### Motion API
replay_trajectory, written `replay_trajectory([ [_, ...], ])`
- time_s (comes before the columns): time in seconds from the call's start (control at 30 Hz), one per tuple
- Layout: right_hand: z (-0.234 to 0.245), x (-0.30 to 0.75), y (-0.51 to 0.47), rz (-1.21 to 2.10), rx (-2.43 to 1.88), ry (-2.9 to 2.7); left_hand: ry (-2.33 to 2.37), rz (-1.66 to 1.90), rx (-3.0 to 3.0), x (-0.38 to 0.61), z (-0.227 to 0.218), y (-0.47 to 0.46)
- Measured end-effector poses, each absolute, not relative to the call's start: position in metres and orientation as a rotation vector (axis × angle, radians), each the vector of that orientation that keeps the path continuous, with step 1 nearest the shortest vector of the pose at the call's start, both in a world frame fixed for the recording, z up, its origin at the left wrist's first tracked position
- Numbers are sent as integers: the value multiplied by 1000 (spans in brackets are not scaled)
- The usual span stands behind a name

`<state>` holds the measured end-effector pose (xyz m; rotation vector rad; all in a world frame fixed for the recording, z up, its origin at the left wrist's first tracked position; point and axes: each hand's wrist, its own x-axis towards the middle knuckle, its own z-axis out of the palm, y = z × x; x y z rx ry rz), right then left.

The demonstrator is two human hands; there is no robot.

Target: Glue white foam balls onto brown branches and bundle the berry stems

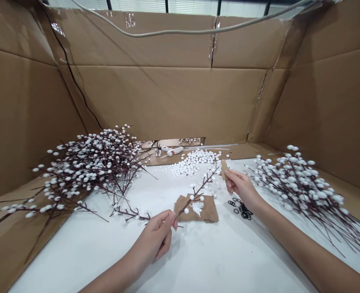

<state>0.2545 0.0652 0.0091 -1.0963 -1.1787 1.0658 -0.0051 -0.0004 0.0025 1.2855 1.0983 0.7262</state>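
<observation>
My left hand (pixel 160 232) pinches the lower end of a thin brown twig (pixel 203 186) that slants up to the right, with a few white balls on it. Below the twig lies a brown cardboard piece (pixel 212 211) bearing a white smear (pixel 197 208). My right hand (pixel 239 185) is closed on a small cardboard strip (pixel 224 169), held upright near the loose white balls (pixel 195 159). Its fingers partly hide the strip. Black rubber rings (pixel 244 211) lie on the white tabletop just below my right hand.
A large heap of berry twigs (pixel 97 158) fills the left side, and a bundle of finished-looking twigs (pixel 302 183) lies at the right. A white glue gun (pixel 171 151) rests at the back. Cardboard walls (pixel 167 93) surround the white table (pixel 198 264).
</observation>
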Motion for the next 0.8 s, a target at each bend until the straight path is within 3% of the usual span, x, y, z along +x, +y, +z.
replay_trajectory([
  [0.8, 4, 254, 65, 1064, -1122, -1227, 1105, 749, 1275, -3, 1, 0],
])
